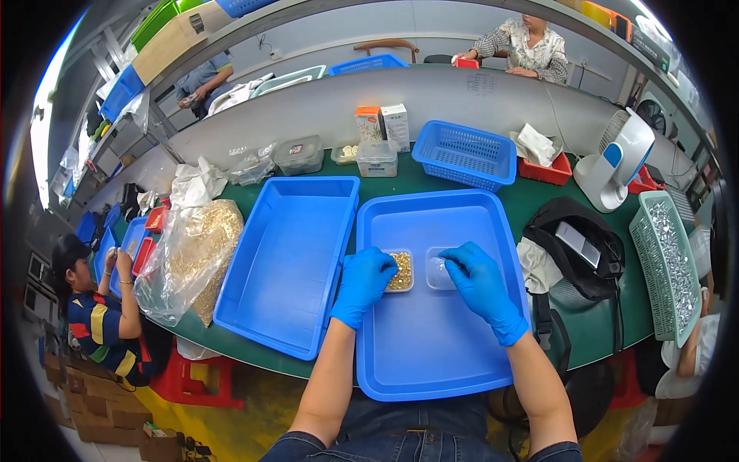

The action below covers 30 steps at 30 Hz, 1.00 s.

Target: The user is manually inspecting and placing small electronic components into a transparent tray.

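The left hand (363, 279) is at a tub (412, 273) of gold bits (400, 271); the right hand (485, 291) is at a see-through tub (439, 280) beside it. I cannot tell if either grips anything. Both sit in a blue tray (431, 350).

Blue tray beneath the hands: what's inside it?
Left container, clear plastic, holds gold-coloured pieces. Right container, also clear: contents unclear. The left hand covers the left container's left edge, the right hand part of the other; anything beneath is hidden.
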Available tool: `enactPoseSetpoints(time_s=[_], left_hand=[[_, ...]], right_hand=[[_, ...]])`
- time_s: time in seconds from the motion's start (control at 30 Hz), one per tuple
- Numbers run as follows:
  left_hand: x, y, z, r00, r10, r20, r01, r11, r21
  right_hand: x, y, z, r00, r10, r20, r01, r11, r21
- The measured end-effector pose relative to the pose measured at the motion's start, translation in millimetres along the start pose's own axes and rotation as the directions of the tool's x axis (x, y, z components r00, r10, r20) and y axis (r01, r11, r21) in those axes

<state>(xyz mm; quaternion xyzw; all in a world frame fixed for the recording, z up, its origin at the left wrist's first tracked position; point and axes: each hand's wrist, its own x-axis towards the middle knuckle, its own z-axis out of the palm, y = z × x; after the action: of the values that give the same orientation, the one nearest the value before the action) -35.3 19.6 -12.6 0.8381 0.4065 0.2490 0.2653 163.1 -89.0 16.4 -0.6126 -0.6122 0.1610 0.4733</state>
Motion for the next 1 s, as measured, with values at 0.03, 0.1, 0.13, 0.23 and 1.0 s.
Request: enactPoseSetpoints(time_s=[0.03,0.1,0.13,0.23,1.0], left_hand=[[1,0,0,0.998,-0.059,-0.021,0.055,0.985,-0.162],[1,-1,-1,0.992,-0.121,-0.034,0.104,0.942,-0.319],[2,6,-4,0.988,-0.147,0.041,0.148,0.853,-0.501],[2,21,-13,0.969,-0.154,0.194,0.248,0.571,-0.782],[-4,44,-12,0.958,-0.104,0.266,0.284,0.432,-0.856]], right_hand=[[-1,-1,1,0.998,-0.06,0.022,0.061,0.997,-0.041],[-2,-4,3,0.992,-0.119,0.047,0.123,0.989,-0.079],[-3,-6,4,0.992,-0.114,0.05,0.116,0.993,-0.039],[-3,-15,5,0.993,-0.107,0.057,0.105,0.994,0.042],[-2,-16,11,0.986,-0.167,-0.024,0.168,0.986,0.01]])
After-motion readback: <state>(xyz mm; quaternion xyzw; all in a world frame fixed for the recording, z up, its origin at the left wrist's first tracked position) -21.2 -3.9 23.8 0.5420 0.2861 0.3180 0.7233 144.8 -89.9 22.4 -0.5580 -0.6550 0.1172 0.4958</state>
